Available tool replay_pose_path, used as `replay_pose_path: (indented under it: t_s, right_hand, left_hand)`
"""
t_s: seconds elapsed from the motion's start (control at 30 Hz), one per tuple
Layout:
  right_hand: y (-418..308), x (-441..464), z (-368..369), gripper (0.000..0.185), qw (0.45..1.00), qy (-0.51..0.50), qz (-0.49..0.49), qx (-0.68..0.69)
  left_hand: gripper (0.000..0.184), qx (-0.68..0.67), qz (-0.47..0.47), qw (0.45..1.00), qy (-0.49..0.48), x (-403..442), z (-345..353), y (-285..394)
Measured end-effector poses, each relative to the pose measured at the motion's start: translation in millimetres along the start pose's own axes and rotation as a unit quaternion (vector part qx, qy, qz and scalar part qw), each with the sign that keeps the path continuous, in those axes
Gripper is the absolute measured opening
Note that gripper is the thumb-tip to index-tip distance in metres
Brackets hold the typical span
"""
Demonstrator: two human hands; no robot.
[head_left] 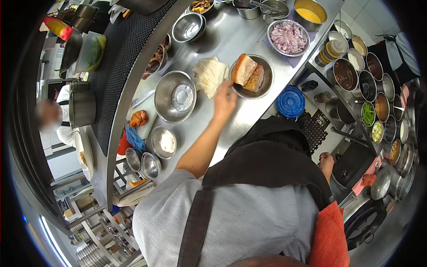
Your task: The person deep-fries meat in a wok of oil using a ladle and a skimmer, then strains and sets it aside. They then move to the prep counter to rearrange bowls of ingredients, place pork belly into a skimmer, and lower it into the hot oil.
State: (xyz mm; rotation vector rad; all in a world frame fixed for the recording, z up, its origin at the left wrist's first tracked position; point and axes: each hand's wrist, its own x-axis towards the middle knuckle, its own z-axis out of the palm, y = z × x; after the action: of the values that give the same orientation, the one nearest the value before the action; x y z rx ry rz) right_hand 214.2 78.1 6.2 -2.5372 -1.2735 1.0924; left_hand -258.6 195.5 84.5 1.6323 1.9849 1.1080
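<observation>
My left hand [225, 102] reaches over the steel counter, fingers apart, at the near-left rim of a metal bowl [266, 92]. Two blocks of cooked pork belly [247, 73] with browned skin lie in that bowl. Whether my fingertips press on the rim is hard to make out. Just left of the bowl is a crumpled pale cloth [210, 76], close to my fingers. Low at my right side hangs my right hand [326, 165], its fingers curled in and no object showing in them.
A large metal bowl [162, 104], a small bowl with white contents [167, 141] and a knife [143, 99] are on the left. Sliced onions [289, 38] fill a bowl at the back. Ingredient pots [345, 74] line the right. Beyond the left shelf stands another person [64, 116].
</observation>
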Motion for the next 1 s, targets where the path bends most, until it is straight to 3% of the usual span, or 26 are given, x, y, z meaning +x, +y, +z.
replay_pose_path:
  t_s: [0.03, 0.17, 0.27, 0.4, 0.6, 0.67, 1.0]
  right_hand:
    - [-3.3, -0.2, -1.8, 0.019, 1.000, 0.000, 0.003, 0.000]
    - [6.1, 9.0, 1.1, 0.019, 1.000, 0.009, 0.008, 0.019]
    - [12.4, 2.0, -3.0, 0.019, 1.000, 0.006, -0.024, -0.004]
    - [17.4, 8.3, -3.1, 0.019, 1.000, 0.015, -0.010, -0.013]
    - [3.1, 0.2, 0.9, 0.019, 1.000, 0.007, -0.007, 0.011]
    - [-2.7, -2.6, -0.3, 0.019, 1.000, 0.003, -0.017, 0.008]
    - [-3.5, -4.1, 0.2, 0.016, 1.000, -0.002, 0.010, 0.017]
  left_hand:
    - [0.034, 0.036, 0.076, 0.996, -0.005, -16.7, 8.3, -0.4]
    - [0.038, 0.054, 0.113, 0.992, 0.021, -33.0, 12.9, 18.3]
    - [0.041, 0.011, 0.073, 0.997, 0.037, -33.6, 0.7, 30.7]
    - [0.043, 0.019, 0.068, 0.997, 0.039, -37.6, 6.9, -2.6]
    - [0.045, 0.113, 0.043, 0.993, 0.007, -78.1, 9.2, -45.6]
    - [0.048, 0.194, 0.033, 0.979, -0.059, -83.6, 9.9, -46.9]
    - [0.049, 0.243, 0.015, 0.968, -0.054, -82.5, 17.7, -42.0]
